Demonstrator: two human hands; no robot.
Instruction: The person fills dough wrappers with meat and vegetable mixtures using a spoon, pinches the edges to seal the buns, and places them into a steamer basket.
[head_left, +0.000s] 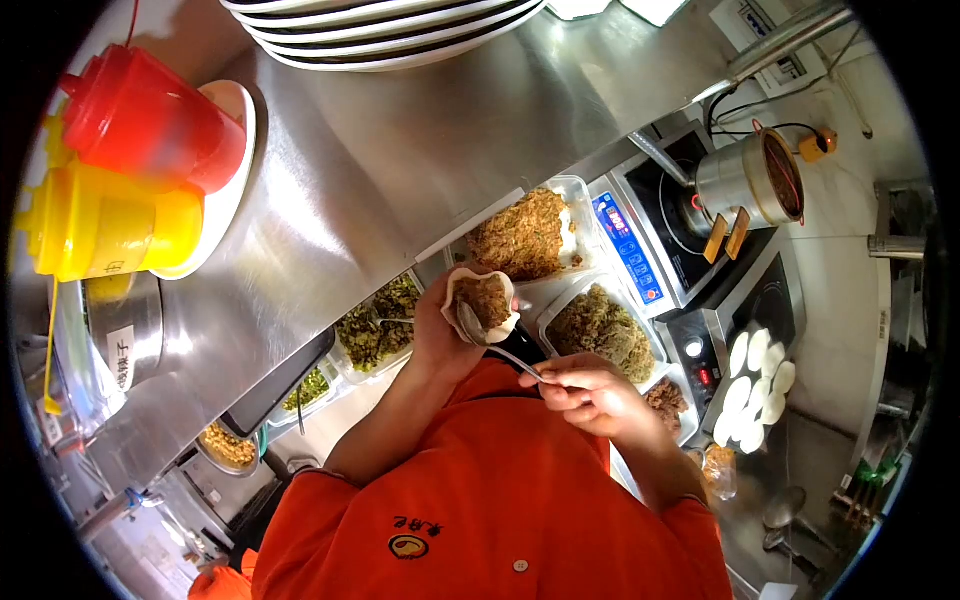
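My left hand is closed around a pale, ruffled dough wrapper, cupped upright with brown crumbly filling inside. A metal spoon has its bowl against the near side of the wrapper, over the filling. Its handle is pinched in the fingers of my right hand. Just beyond my hands lies a clear tub of brown shredded filling. A tub of greenish-brown minced filling is close to my right hand, and chopped greens with a spoon in them are left of my left hand.
Right of the tubs, an induction cooker carries a metal pot. Several white oval pieces lie on another hob. A steel shelf crosses in front, holding stacked plates and red and yellow containers.
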